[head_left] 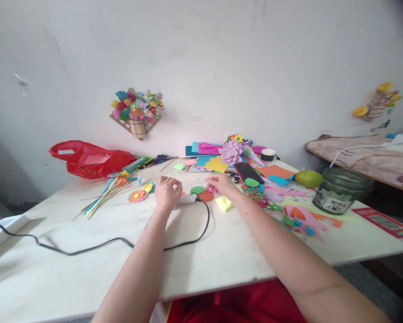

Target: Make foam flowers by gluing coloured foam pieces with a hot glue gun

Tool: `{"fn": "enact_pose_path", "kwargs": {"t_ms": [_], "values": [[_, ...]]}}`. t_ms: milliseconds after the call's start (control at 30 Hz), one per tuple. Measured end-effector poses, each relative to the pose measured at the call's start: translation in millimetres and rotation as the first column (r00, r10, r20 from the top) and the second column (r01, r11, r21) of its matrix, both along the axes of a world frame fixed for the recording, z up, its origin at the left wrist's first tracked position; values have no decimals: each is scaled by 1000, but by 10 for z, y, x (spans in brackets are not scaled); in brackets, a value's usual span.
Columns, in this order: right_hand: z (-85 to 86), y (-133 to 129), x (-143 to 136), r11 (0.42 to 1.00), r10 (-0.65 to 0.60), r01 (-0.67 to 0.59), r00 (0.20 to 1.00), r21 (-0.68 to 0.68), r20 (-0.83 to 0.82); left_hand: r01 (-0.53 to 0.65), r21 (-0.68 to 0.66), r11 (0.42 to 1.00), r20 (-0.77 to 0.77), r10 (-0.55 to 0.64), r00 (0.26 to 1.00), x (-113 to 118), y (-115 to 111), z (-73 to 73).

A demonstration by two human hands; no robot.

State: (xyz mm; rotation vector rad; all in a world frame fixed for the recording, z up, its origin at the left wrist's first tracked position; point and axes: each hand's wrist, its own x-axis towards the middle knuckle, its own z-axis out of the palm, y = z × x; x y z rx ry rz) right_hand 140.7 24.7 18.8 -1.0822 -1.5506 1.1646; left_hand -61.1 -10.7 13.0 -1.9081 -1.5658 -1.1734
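Observation:
My left hand (167,194) is over the middle of the table, fingers curled in; whatever they may pinch is hidden. Beside and partly behind it lies a white hand tool (188,199) with a black cord (206,220); its kind is unclear. Across from it, my right hand (219,185) is closed in a pinch, with a small pink piece (212,189) showing at its fingers. Under and near that hand are a green scalloped cutout (197,190), an orange-red cutout (206,196) and a folded yellow paper (224,204). Finished-looking flowers (137,196) sit left of my left hand.
A red plastic bag (90,159) and thin strips (102,197) are at left, near a white power strip (4,231). On the right are a phone (249,173), colourful scraps (304,217), a green fruit (308,178) and a glass jar (340,190). Flower baskets (137,112) hang on the wall.

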Motion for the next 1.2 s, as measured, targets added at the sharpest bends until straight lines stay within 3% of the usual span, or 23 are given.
{"fn": "enact_pose_path", "kwargs": {"t_ms": [167, 767, 1067, 1200], "values": [[-16, 14, 23, 1000, -9, 9, 999, -10, -45, 3, -8, 1000, 17, -3, 1000, -1, -6, 2], [-14, 14, 8, 992, -87, 80, 994, 101, 69, -13, -27, 1000, 33, 14, 999, 10, -27, 19], [-77, 95, -16, 1000, -26, 26, 1000, -17, 1, -12, -36, 999, 47, 14, 999, 26, -37, 36], [-86, 79, -11, 999, -33, 33, 998, 15, 46, -15, -30, 999, 47, 17, 999, 23, -30, 31]]}}
